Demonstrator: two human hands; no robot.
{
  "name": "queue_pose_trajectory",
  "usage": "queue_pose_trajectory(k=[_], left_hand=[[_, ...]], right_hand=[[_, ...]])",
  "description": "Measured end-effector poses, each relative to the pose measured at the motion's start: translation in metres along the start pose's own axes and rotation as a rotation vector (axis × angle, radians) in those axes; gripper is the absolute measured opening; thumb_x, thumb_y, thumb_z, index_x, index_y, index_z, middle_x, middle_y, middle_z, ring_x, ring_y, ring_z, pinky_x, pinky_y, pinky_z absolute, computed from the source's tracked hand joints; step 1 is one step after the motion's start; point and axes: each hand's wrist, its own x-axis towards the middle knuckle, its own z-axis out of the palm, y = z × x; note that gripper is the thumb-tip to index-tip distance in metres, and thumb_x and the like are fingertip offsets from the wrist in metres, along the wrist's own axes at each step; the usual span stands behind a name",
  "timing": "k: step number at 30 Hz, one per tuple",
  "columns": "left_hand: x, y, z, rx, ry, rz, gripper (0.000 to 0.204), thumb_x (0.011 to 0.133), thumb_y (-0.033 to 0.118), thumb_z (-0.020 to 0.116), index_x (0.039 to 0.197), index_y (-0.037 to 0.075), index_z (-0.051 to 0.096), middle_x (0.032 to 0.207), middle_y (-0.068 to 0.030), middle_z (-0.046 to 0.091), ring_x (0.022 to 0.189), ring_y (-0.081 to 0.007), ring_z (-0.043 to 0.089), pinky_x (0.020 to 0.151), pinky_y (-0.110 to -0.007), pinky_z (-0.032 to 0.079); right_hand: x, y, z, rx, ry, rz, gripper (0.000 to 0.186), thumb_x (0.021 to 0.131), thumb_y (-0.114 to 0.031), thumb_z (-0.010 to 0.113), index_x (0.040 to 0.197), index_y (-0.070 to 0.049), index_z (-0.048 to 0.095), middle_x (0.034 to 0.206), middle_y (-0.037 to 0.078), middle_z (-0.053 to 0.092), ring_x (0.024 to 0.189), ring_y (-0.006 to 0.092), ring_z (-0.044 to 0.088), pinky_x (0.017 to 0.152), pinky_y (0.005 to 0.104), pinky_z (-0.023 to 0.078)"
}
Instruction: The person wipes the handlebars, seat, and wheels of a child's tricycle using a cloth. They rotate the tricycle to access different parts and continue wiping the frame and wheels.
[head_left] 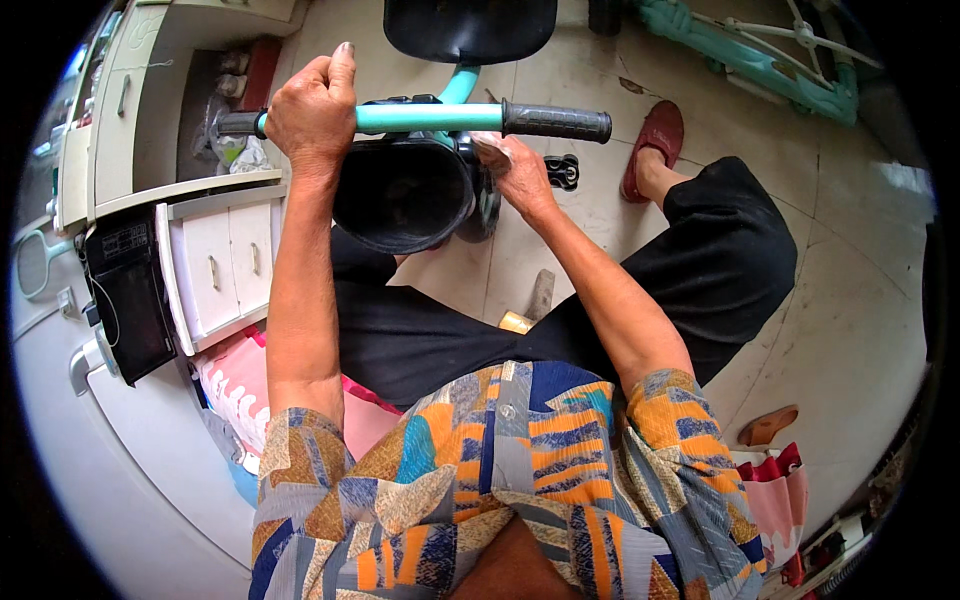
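A small turquoise trike with a straight handlebar (420, 118) stands in front of me. My left hand (312, 112) is wrapped round the bar beside its left black grip, thumb pointing away from me. My right hand (522, 178) is closed on a whitish cloth (490, 148), pressed against the frame just below the bar and left of the right black grip (556, 121). Its fingertips are partly hidden. A black basket (400, 195) hangs at the front of the bar. Beyond it sits the black seat (470, 28), and a black pedal (562, 172) shows beside my right hand.
White drawers (232, 262) and an open cabinet are on the left, next to a black appliance (130, 295). Another turquoise frame (765, 65) lies at the far right. My red shoe (658, 135) rests on the tiled floor; a brown slipper (768, 425) lies nearer.
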Motion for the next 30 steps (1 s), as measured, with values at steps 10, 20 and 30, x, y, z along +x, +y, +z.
queue_pose_trajectory(k=[10,20,30], left_hand=[[-0.006,0.0,0.001,-0.085,0.082,0.053,0.045,0.095,0.045,0.054,0.064,0.014,0.066,0.052,-0.0033,0.057,0.049,-0.0204,0.058,0.045,-0.036,0.04],[0.0,0.009,0.004,-0.131,0.078,0.081,0.046,0.094,0.043,0.053,0.06,0.014,0.064,0.047,-0.0041,0.054,0.044,-0.0227,0.055,0.044,-0.038,0.039],[0.0,-0.005,0.006,0.038,0.08,0.025,0.047,0.095,0.049,0.05,0.069,0.014,0.07,0.057,-0.0075,0.062,0.055,-0.0273,0.062,0.05,-0.041,0.044]], right_hand=[[0.017,-0.007,0.016,0.066,-0.014,-0.028,0.036,0.087,-0.015,0.057,0.123,-0.014,0.061,0.115,0.019,0.062,0.108,0.0411,0.057,0.096,0.0453,0.043],[0.061,0.066,0.033,-0.041,-0.064,0.184,0.036,0.087,-0.024,0.06,0.117,-0.003,0.062,0.105,0.021,0.066,0.103,0.038,0.062,0.089,0.0464,0.048],[-0.033,-0.007,0.013,-0.463,0.008,-0.331,0.053,0.087,-0.017,0.061,0.137,-0.006,0.049,0.142,0.012,0.049,0.131,0.0344,0.045,0.104,0.0414,0.041]])
